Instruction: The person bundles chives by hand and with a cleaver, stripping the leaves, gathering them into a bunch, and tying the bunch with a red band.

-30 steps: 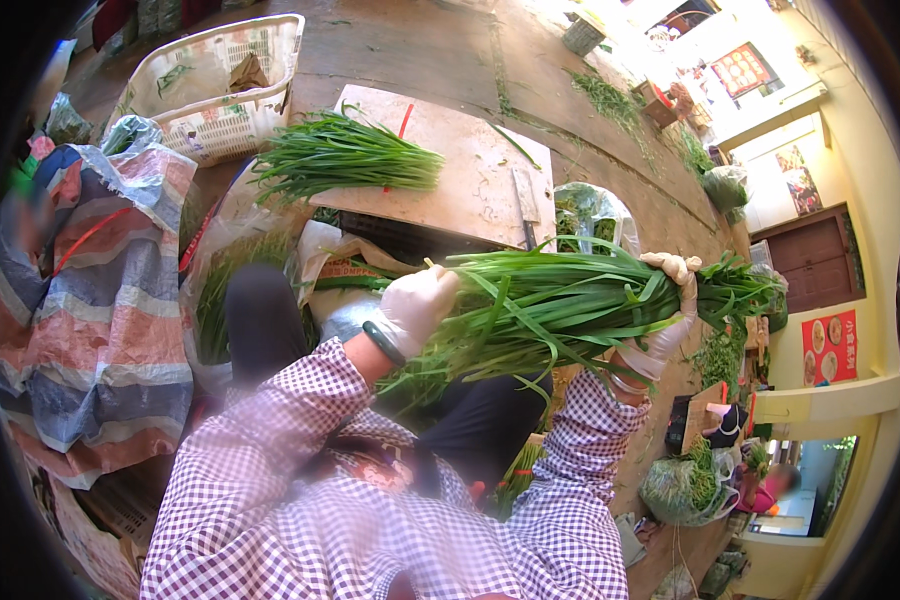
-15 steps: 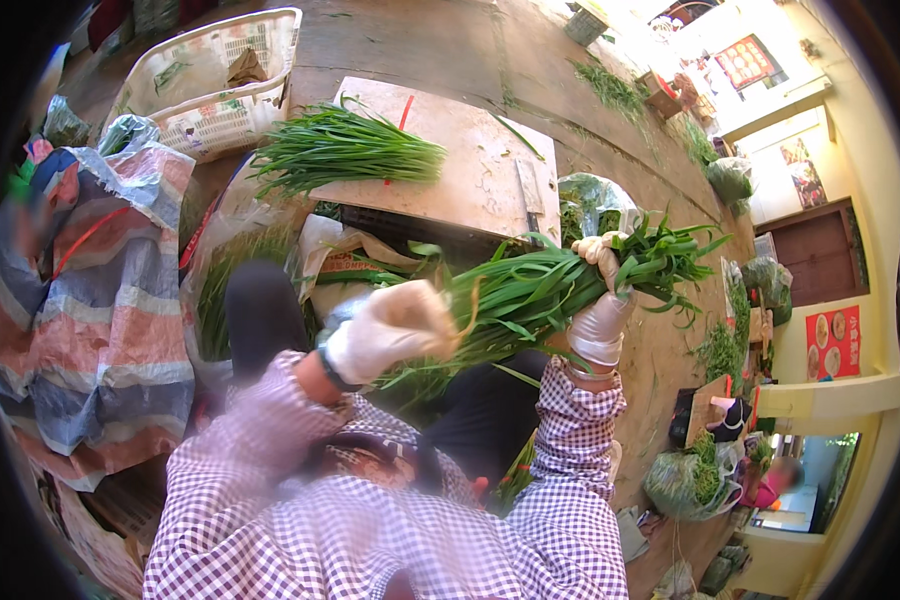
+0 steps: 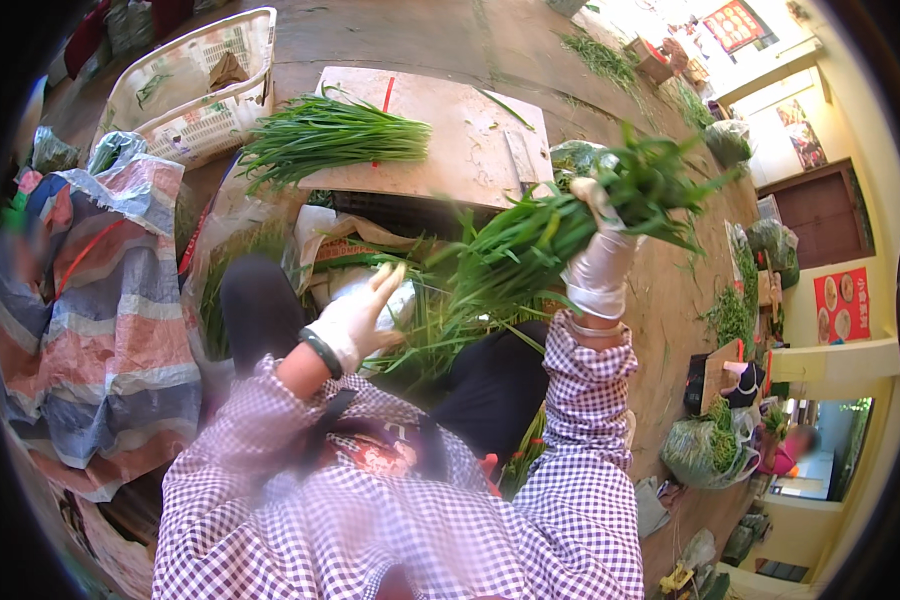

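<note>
My right hand [image 3: 602, 250], in a pale glove, is closed round a thick bunch of garlic chives [image 3: 520, 245]. One end fans out blurred beyond the fist at upper right; the long loose leaves slant down to the left over my lap. My left hand [image 3: 355, 322], gloved too, with a dark bangle at the wrist, is apart from the bunch. Its fingers are stretched out and hold nothing that I can see. On a pale board [image 3: 470, 110] ahead lies a neat bundle of chives [image 3: 340, 140] across a red tie strip [image 3: 388, 95]. A knife [image 3: 521, 160] rests at the board's right edge.
A white plastic crate [image 3: 185, 130] stands at the far left. Striped woven sheeting [image 3: 110, 320] covers something on my left. Between my knees and the board sits an open sack [image 3: 320, 235]. Bags of greens [image 3: 710, 445] and loose leaves line the floor at right.
My left hand has drawn back leftward from the leaves, its curled fingers now straightened. My right hand has lifted slightly with the chives, which blur with motion.
</note>
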`<state>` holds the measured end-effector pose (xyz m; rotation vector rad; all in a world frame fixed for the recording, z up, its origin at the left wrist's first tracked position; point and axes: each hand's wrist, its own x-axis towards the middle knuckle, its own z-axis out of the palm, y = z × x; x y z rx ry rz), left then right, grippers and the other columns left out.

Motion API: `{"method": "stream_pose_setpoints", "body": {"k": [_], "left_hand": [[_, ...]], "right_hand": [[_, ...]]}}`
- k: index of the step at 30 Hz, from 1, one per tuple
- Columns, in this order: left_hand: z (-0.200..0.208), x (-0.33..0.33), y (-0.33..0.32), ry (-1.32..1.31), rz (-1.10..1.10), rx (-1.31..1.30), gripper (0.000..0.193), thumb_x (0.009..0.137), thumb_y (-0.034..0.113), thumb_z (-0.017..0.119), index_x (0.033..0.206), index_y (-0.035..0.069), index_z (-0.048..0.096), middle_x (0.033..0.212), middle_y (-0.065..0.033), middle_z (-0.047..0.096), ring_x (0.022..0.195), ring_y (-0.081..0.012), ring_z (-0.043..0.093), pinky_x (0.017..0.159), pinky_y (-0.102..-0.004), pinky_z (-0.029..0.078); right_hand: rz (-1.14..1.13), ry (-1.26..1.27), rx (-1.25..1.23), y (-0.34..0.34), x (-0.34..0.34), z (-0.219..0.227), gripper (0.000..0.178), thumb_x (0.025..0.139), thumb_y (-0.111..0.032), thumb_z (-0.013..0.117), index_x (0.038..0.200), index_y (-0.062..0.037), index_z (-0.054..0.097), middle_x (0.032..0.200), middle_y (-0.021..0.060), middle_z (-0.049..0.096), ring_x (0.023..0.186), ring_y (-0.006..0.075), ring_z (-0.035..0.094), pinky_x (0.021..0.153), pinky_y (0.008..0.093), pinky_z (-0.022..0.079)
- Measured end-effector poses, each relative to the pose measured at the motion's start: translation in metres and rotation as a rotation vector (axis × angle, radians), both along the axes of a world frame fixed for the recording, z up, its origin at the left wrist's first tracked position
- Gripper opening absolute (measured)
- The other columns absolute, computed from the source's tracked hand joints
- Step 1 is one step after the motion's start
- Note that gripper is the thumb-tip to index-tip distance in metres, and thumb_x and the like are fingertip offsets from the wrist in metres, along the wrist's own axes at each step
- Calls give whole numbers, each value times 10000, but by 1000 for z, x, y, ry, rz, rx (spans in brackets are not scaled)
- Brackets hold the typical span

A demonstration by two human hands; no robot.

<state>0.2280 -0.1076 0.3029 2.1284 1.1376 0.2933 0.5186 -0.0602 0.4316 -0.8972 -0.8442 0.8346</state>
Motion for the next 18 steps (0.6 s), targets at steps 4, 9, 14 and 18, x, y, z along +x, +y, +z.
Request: {"method": "stream_pose_setpoints", "body": {"k": [4,9,14,18], "left_hand": [[43,73,7,-313,308,340,1192,634,297,907,1558,48,196,1578,-220,278,1458,-398,273,1179,-457,274],[4,78,34,-1612,476,-611,507,898,204,670,1344,50,486,1288,-130,545,1193,-247,524,1015,-381,452],[53,-10,43,-1717,170,-556,293,887,14,637,1169,91,619,1116,-62,644,1025,-199,634,922,-372,537],[49,-86,39,-1609,421,-314,152,901,28,646,1043,85,652,1057,-68,680,1062,-236,630,981,-414,518]], "right_hand": [[272,-246,75,6,-6,-69,157,968,-161,591,1029,-36,663,1033,31,650,1032,200,624,951,374,507],[325,-968,151,8,-123,-9,459,752,-27,680,1199,-46,577,1081,132,606,1090,297,538,914,413,442],[389,-1056,372,-6,-117,27,536,776,-110,775,1276,-84,581,1425,209,485,1296,385,447,1112,443,367],[587,-800,94,-13,-80,-9,113,846,-81,726,943,-32,692,939,112,683,857,240,660,762,344,538]]}}
